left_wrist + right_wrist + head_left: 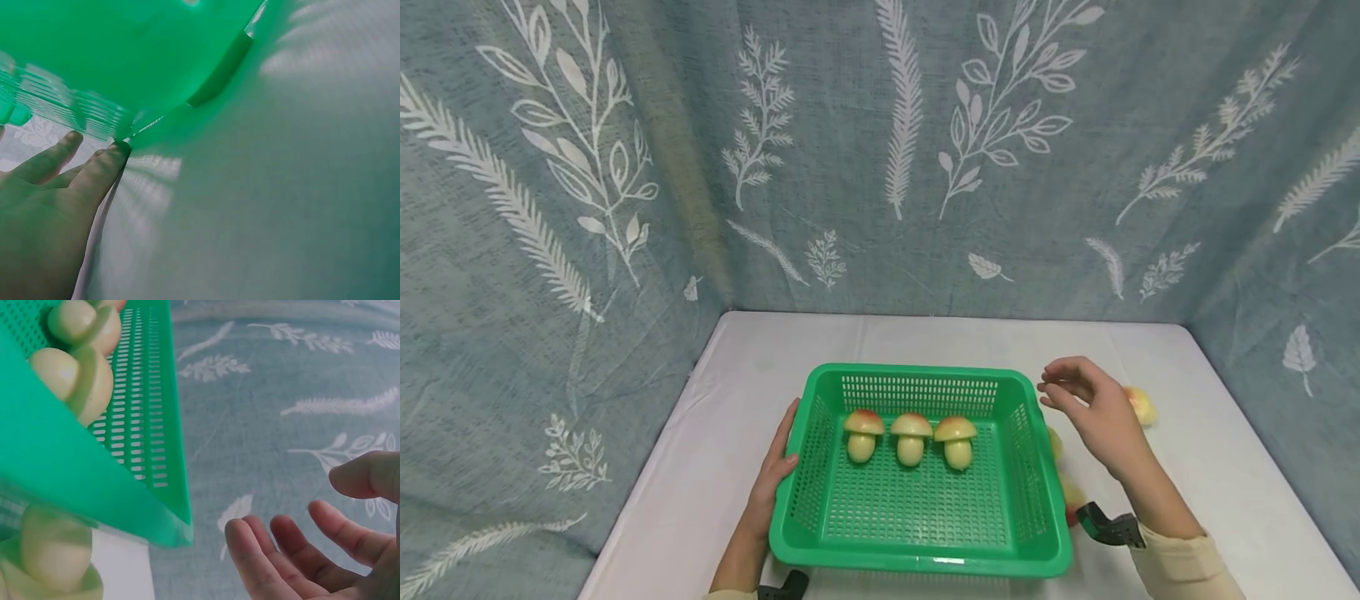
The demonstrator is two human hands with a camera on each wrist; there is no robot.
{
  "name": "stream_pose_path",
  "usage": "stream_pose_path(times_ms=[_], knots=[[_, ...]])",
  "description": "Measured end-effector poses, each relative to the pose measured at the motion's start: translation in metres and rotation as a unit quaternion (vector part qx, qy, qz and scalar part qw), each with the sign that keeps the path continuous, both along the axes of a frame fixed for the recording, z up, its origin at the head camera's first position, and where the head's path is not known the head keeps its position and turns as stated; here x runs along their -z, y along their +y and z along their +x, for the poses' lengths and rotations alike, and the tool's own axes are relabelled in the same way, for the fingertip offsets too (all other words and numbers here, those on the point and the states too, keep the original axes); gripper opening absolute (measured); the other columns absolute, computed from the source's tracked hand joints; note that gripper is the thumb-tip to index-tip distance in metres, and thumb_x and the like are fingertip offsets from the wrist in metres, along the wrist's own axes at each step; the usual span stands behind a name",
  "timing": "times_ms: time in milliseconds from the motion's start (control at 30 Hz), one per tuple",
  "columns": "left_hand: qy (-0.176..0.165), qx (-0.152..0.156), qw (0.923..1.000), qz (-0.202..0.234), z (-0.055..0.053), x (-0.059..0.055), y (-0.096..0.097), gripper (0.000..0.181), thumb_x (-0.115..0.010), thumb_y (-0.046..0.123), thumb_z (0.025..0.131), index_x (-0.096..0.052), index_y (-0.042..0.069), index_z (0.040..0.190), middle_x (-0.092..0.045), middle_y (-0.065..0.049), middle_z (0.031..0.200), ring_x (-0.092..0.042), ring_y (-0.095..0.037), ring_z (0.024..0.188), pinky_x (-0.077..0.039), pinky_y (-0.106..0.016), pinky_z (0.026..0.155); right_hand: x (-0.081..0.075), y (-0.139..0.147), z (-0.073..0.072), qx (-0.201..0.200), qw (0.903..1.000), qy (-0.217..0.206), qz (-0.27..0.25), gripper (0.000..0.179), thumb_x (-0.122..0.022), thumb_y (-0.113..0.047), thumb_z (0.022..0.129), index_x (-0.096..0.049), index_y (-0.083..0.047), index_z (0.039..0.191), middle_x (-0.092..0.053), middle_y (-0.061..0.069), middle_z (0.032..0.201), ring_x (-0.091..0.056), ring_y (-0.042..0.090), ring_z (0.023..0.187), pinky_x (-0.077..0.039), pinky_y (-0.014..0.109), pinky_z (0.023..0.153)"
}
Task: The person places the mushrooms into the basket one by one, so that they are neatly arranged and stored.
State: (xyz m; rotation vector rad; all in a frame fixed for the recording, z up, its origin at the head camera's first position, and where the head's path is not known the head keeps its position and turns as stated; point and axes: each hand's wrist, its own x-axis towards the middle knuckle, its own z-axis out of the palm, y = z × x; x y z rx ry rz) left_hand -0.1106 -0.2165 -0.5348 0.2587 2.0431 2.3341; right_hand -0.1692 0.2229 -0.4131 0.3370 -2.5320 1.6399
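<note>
A green plastic basket (917, 562) with slotted walls stands mid-table. Inside, three toy mushrooms (911, 439) with red-yellow caps and pale stems lie in a row toward the back. My left hand (769, 487) rests along the basket's left side, thumb by the rim. Its fingers (103, 172) look straight against the basket in the left wrist view. Beyond the basket's right rim, my right hand (1097, 417) hovers with loosely bent fingers and nothing between them. The right wrist view shows its thumb (365, 475) apart from the fingers.
Another toy mushroom (1141, 406) lies on the white table (760, 342), partly behind the right hand. More mushrooms (1072, 496) lie close along the basket's right outer wall, partly hidden by it. A grey-blue curtain (865, 167) with white leaf prints encloses the table's back and sides.
</note>
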Motion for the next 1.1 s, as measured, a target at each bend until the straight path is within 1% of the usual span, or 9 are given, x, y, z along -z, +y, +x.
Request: stream_pose_path(times_ms=[133,200,367,433,533,667,800,933,1100], knots=[[0.001,-0.001,1.0,-0.003,0.0,0.001,-0.001,0.077,-0.034,0.026,0.106,-0.005,0.02,0.177,-0.005,-0.008,0.181,-0.006,-0.038,0.163,-0.033,-0.032,0.115,0.001,0.003,0.001,0.0,1.0,-0.001,0.0,0.025,-0.065,-0.009,0.11,-0.063,0.007,0.13,-0.068,0.022,0.124,-0.069,0.002,0.109,-0.06,0.031,0.09],[0.0,-0.001,1.0,-0.007,0.001,0.002,-0.001,0.077,-0.033,0.027,0.106,-0.004,0.02,0.177,-0.005,-0.008,0.181,-0.007,-0.038,0.163,-0.032,-0.037,0.116,0.001,0.004,0.002,0.002,1.0,-0.001,0.003,0.025,-0.065,-0.009,0.11,-0.063,0.006,0.13,-0.068,0.022,0.124,-0.069,0.003,0.109,-0.06,0.031,0.09],[0.0,0.004,0.9999,-0.01,0.0,0.004,-0.001,0.077,-0.032,0.026,0.106,-0.003,0.02,0.177,-0.004,-0.006,0.181,-0.006,-0.028,0.164,-0.02,-0.049,0.121,0.0,0.011,0.003,0.006,0.9999,-0.001,0.013,0.026,-0.064,-0.009,0.11,-0.062,0.007,0.13,-0.068,0.022,0.125,-0.069,0.003,0.109,-0.059,0.027,0.09],[0.002,0.007,0.9999,-0.009,-0.001,0.004,-0.002,0.076,-0.032,0.025,0.107,-0.003,0.02,0.177,-0.004,-0.006,0.181,-0.007,-0.024,0.164,-0.019,-0.048,0.121,0.0,0.014,0.003,0.009,0.9999,-0.002,0.013,0.026,-0.063,-0.009,0.11,-0.062,0.007,0.131,-0.067,0.022,0.125,-0.069,0.003,0.109,-0.059,0.026,0.09],[0.005,0.012,0.9999,-0.005,-0.002,0.002,-0.003,0.076,-0.033,0.024,0.107,-0.004,0.02,0.177,-0.003,-0.008,0.182,-0.009,-0.023,0.164,-0.024,-0.039,0.121,0.0,0.019,0.004,0.015,0.9997,-0.005,0.017,0.028,-0.063,-0.01,0.111,-0.061,0.007,0.133,-0.066,0.022,0.127,-0.068,0.0,0.109,-0.058,0.025,0.09],[0.007,0.012,0.9999,-0.005,-0.002,0.0,-0.004,0.076,-0.033,0.025,0.106,-0.004,0.02,0.177,-0.004,-0.01,0.181,-0.011,-0.027,0.163,-0.031,-0.031,0.116,0.002,0.027,0.006,0.024,0.9993,-0.01,0.026,0.03,-0.063,-0.01,0.11,-0.06,0.007,0.135,-0.066,0.023,0.128,-0.068,0.0,0.109,-0.058,0.025,0.089],[0.004,0.014,0.9999,-0.001,0.0,0.0,-0.004,0.076,-0.032,0.025,0.107,-0.003,0.019,0.177,-0.003,-0.01,0.181,-0.011,-0.028,0.163,-0.033,-0.028,0.115,0.006,0.035,0.008,0.027,0.9991,-0.016,0.028,0.03,-0.063,-0.01,0.111,-0.059,0.007,0.135,-0.066,0.024,0.129,-0.069,0.001,0.109,-0.058,0.024,0.089],[0.001,0.02,0.9998,0.006,0.0,0.001,-0.003,0.076,-0.032,0.024,0.107,-0.003,0.019,0.177,-0.002,-0.01,0.182,-0.009,-0.029,0.164,-0.031,-0.031,0.118,0.011,0.043,0.011,0.033,0.9988,-0.022,0.03,0.031,-0.063,-0.009,0.11,-0.059,0.007,0.136,-0.065,0.024,0.129,-0.068,0.0,0.109,-0.059,0.024,0.088],[0.002,0.012,0.9999,-0.002,-0.004,0.001,-0.002,0.076,-0.033,0.024,0.107,-0.004,0.021,0.177,-0.004,-0.007,0.182,-0.006,-0.033,0.165,-0.028,-0.037,0.119,0.015,0.048,0.012,0.037,0.9985,-0.028,0.028,0.031,-0.063,-0.008,0.11,-0.058,0.008,0.137,-0.065,0.026,0.13,-0.067,-0.003,0.107,-0.059,0.024,0.087]])
